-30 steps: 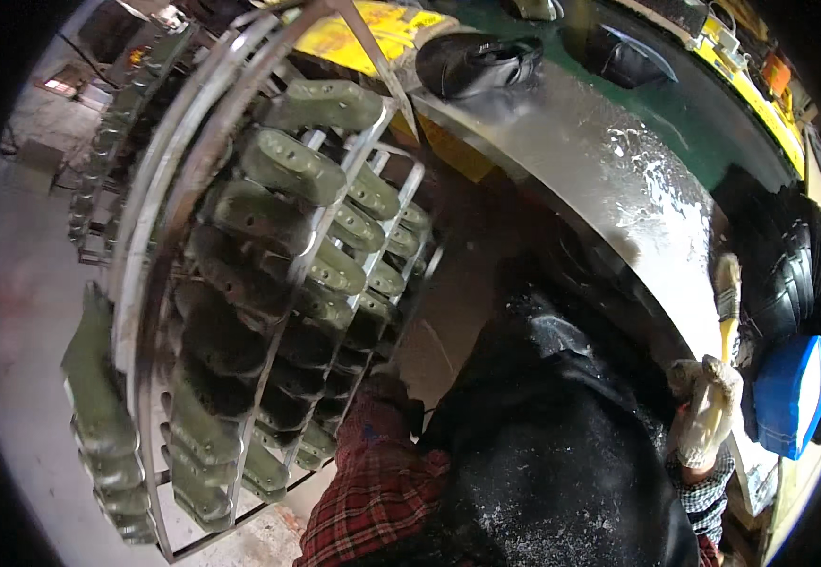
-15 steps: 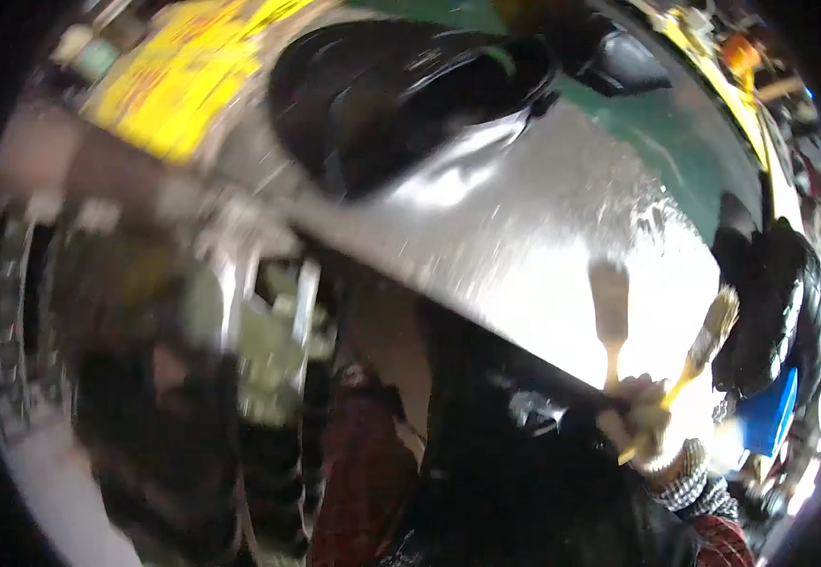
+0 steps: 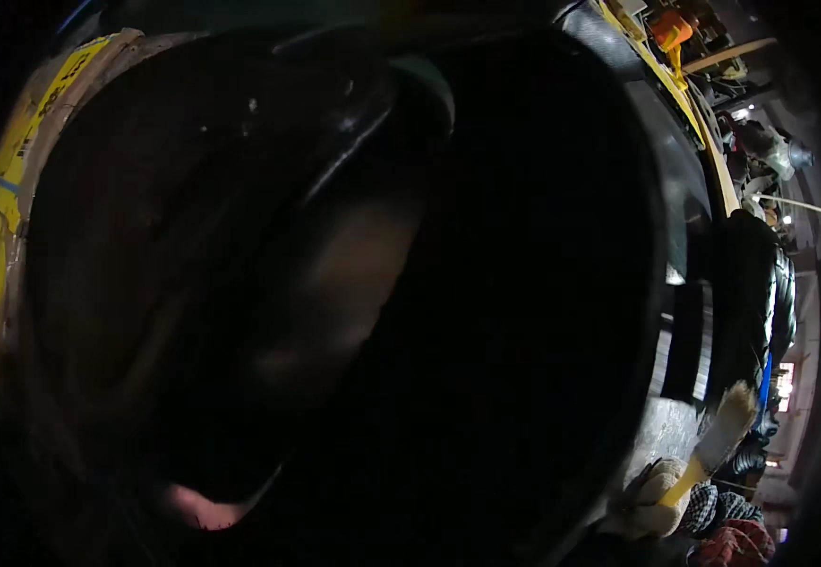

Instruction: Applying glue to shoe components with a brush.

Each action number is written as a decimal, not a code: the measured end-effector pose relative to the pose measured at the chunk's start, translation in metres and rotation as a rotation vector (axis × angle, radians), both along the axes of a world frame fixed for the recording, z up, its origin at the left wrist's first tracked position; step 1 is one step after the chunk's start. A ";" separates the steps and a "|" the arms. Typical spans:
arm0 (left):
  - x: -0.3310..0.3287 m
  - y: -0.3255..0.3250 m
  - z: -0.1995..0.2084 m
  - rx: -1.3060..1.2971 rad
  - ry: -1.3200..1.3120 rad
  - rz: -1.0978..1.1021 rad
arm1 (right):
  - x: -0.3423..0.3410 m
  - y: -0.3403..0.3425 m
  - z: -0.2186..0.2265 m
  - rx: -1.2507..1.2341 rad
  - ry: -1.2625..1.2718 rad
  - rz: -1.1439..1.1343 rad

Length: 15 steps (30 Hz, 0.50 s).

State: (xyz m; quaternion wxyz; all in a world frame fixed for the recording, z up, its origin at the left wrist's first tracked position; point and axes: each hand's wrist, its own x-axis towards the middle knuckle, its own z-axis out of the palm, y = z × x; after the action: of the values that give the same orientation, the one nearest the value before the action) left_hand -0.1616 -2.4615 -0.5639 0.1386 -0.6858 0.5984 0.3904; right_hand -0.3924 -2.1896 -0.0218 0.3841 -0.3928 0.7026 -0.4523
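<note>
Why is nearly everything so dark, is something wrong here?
A big black glossy shape sits very close and fills most of the view. Only the lower right shows a gloved right hand holding a yellow-handled brush. Nothing looks spilled or broken.

Right hand point(image 3: 651, 491) in pale glove, low at frame's btm-right, fingers curled shut; left hand out of view.

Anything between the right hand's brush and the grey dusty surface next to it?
Nothing visible. The right hand, in a pale glove, holds a yellow-handled brush with its bristles up over the grey powdered surface. A big dark rounded object fills the frame to the left, not between them. The left hand is out of view.
</note>
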 end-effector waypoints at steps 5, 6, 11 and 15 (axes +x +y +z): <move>0.004 0.005 0.060 -0.028 0.258 0.154 | 0.018 0.002 0.009 -0.074 0.829 0.088; 0.002 0.006 0.078 -0.028 0.334 0.183 | 0.019 0.005 0.016 -0.008 0.824 0.137; -0.024 0.033 0.213 0.031 0.703 0.231 | 0.023 0.039 0.003 -0.141 0.833 0.150; -0.063 0.082 0.346 0.150 0.975 0.182 | 0.027 0.059 -0.003 -0.232 0.883 0.106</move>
State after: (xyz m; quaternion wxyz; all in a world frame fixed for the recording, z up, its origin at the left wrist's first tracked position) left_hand -0.2247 -2.3796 -0.2181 -0.1430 -0.4611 0.5014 0.7180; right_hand -0.3650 -2.1303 -0.0245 0.0239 -0.6236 0.7227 -0.2971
